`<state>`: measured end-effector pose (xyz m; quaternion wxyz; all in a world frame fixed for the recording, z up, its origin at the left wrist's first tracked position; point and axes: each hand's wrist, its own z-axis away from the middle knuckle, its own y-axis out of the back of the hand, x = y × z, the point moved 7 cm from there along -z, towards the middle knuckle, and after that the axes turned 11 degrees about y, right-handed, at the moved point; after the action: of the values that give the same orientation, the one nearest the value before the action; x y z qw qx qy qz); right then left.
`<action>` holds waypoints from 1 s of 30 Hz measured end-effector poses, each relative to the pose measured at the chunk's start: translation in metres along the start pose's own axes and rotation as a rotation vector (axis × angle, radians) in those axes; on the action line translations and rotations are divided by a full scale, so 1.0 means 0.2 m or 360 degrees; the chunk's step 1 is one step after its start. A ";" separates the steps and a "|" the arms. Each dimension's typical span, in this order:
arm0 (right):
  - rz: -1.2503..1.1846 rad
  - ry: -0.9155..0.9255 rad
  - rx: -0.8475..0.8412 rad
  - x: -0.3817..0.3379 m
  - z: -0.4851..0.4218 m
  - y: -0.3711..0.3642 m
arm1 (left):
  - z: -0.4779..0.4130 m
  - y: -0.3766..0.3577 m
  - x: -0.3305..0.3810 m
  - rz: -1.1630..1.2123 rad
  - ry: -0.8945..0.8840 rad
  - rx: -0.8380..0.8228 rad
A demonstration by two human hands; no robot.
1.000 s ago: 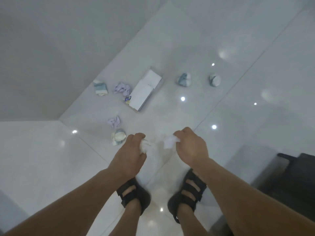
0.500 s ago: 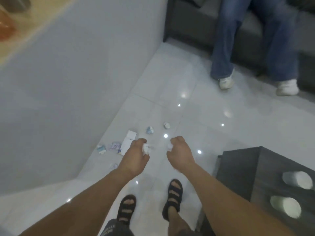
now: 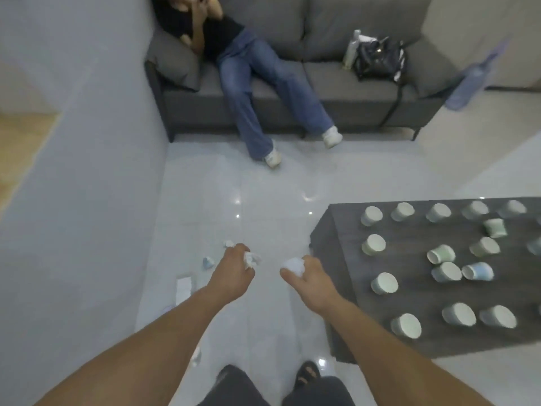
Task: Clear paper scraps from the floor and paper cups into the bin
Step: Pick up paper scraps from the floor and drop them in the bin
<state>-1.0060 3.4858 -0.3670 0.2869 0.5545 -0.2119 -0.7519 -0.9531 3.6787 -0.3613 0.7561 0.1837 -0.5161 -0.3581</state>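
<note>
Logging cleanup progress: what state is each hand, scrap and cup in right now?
Left hand: grips a crumpled paper scrap.
Right hand: grips a white paper ball.
Floor scraps: lying near the wall, not picked up.
Flat paper: lying on the floor.
Paper cups: on the dark table, some tipped on their sides.

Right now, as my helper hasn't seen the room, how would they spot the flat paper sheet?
Follow the grey wall to the glossy white floor tiles. At its foot, left of the left hand, lies a white rectangular paper sheet. Nearby scraps are crumpled; it alone is flat.
</note>
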 end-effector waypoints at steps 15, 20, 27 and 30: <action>-0.0080 -0.0421 0.0921 1.21 1.66 1.21 | 0.97 -1.51 1.66 -0.0515 -0.1039 -0.0678; -0.0068 -0.0685 0.1340 1.58 2.37 1.53 | 1.47 -2.10 2.10 -0.0603 -0.1298 -0.0838; -0.0325 -0.0852 0.1513 2.04 3.01 1.67 | 2.04 -2.80 2.46 -0.0815 -0.1609 -0.1018; -0.0280 -0.0921 0.1450 2.26 3.19 1.71 | 2.19 -3.10 2.55 -0.0851 -0.1713 -0.1135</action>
<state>-1.6476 2.9303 -0.2826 -0.1164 0.4088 -0.5393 -0.7270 -1.4640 2.9266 -0.2559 0.2954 -0.1580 -0.6071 -0.7206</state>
